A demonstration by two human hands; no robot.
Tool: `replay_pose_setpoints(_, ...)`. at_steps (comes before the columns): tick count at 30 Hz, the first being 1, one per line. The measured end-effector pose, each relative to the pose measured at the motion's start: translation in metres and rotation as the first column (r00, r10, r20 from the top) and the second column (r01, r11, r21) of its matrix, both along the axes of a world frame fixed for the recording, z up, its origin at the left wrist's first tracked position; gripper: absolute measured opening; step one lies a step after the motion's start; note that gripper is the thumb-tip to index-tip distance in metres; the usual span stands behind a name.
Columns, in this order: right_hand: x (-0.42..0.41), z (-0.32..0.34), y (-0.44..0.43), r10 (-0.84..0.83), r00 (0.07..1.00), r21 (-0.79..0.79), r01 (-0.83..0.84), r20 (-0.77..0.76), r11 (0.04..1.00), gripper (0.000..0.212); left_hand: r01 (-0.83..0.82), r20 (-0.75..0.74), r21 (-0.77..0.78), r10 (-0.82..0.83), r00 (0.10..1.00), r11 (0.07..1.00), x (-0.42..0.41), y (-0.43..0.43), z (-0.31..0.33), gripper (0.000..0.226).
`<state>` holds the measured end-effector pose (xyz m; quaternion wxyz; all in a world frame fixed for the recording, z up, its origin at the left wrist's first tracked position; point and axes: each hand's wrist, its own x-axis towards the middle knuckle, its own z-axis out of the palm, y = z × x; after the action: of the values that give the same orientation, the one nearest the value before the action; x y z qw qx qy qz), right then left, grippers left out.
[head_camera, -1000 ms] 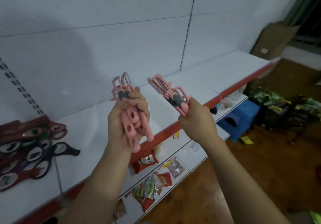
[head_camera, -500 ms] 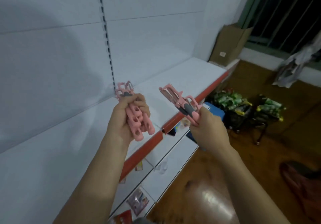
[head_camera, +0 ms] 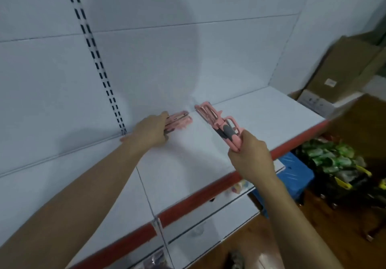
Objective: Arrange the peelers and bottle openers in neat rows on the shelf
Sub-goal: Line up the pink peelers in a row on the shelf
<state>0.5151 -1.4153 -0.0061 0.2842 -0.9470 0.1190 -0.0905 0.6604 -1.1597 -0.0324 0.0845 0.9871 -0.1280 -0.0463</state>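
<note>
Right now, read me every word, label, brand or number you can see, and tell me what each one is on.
Nothing here can be read.
White label on the cardboard box: too blurred to read.
Dark marks on the white box: too blurred to read.
Print on the green packets on the floor: too blurred to read.
Pink peelers: no print shows.

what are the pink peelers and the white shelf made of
The pink peelers look like matte moulded plastic, evenly coloured; their grey grips are probably rubber. The shelf seems painted metal, smooth white with faint sheen; its red edge strip may be plastic.
</note>
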Motion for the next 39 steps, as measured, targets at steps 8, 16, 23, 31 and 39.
replay_pose_setpoints(8, 0.093, 0.004, -0.057, 0.321, 0.945, 0.134, -0.310, -0.067, 0.941, 0.011, -0.141, 0.296, -0.576, 0.366, 0.882, 0.805, -0.025, -0.045, 0.009, 0.075)
replay_pose_setpoints(16, 0.122, 0.024, -0.083, 0.682, 0.731, 0.618, -0.542, 0.013, 0.570, 0.011, -0.403, -0.355, -0.881, -0.219, 0.909, -0.246, -0.036, -0.208, 0.008, 0.064)
replay_pose_setpoints(23, 0.146, 0.026, -0.153, 0.590, 0.807, 0.425, -0.548, 0.039, 0.721, 0.020, -0.389, -0.352, -0.882, -0.177, 0.919, -0.267, -0.001, -0.283, 0.020, 0.050)
replay_pose_setpoints(31, 0.164, 0.018, -0.235, 0.446, 0.895, -0.027, -0.447, -0.019, 0.894, 0.014, -0.418, -0.392, -0.902, -0.201, 0.898, -0.107, 0.043, -0.347, 0.036, 0.040)
replay_pose_setpoints(39, 0.194, 0.017, -0.252, 0.351, 0.936, 0.392, -0.339, 0.043, 0.855, 0.034, -0.239, -0.250, -0.942, -0.019, 0.968, 0.235, 0.090, -0.360, 0.044, 0.016)
